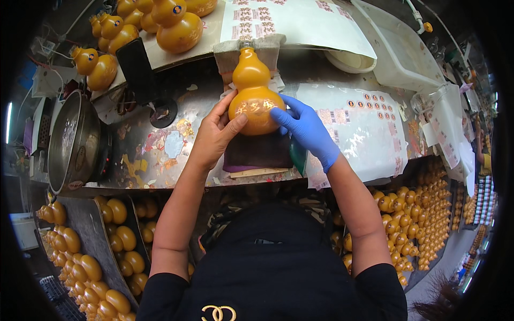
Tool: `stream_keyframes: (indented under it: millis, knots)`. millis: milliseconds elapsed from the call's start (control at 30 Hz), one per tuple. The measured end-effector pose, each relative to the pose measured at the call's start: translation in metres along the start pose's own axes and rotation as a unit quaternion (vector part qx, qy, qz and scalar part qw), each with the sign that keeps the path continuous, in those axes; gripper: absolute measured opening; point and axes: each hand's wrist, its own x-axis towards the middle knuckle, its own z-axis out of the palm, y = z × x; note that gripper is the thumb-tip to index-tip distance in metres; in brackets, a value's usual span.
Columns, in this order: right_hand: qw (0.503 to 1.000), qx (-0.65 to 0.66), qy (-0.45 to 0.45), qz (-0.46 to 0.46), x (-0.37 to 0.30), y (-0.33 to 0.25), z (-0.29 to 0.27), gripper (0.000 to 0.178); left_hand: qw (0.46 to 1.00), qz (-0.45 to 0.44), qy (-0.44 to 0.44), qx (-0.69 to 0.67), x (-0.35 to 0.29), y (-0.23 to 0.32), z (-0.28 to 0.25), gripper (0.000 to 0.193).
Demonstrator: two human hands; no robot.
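Head view: the front edge of the bench (126, 140) curves across the middle of the frame, passing beneath both forearms. Room for moving is widest left of centre, where the scuffed, gold-flecked metal spreads between the left forearm and a large pan (72, 142) at the left side of the frame. Above that stretch, a black phone-shaped device on a round-based stand (163, 114) narrows the upper left. On the right, a printed sheet (364, 147) overhangs the front edge, its near part just beside the gloved wrist. A larger white sheet (313, 24) bounds the top, with a pale bowl (350, 62) partly under its edge and a translucent tub (393, 51) at the upper right.

The gourd (250, 77) is at upper centre, between the two hands, its narrow end toward the top of the frame against a pale cloth (226, 59). Fingers of the bare left hand (217, 128) hold its lower left side, thumb over the front; those of the blue-gloved right hand (310, 128) hold the opposite side, thumb also in front. It is glossy amber-yellow, pinched at the waist, with gold lettering across the fuller lower bulb.
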Motion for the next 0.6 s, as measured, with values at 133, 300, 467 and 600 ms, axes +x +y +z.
stream_keyframes:
  millis: [133, 300, 467, 600]
  knots:
    - [1.0, 0.015, 0.005, -0.008, 0.001, 0.005, 0.0, 0.068, 1.0, 0.022, 0.003, 0.021, -0.003, -0.001, 0.003, 0.075]
    - [1.0, -0.002, -0.006, -0.025, 0.002, 0.009, -0.003, 0.068, 0.999, 0.025, 0.009, 0.019, -0.003, -0.004, 0.0, 0.076]
    - [0.999, -0.005, -0.009, -0.033, 0.003, 0.013, -0.003, 0.069, 0.999, 0.034, -0.002, 0.03, -0.003, -0.007, -0.001, 0.076]
    - [0.999, 0.004, -0.008, -0.032, 0.003, 0.015, -0.002, 0.065, 0.999, 0.034, -0.01, 0.034, -0.002, -0.005, -0.002, 0.076]
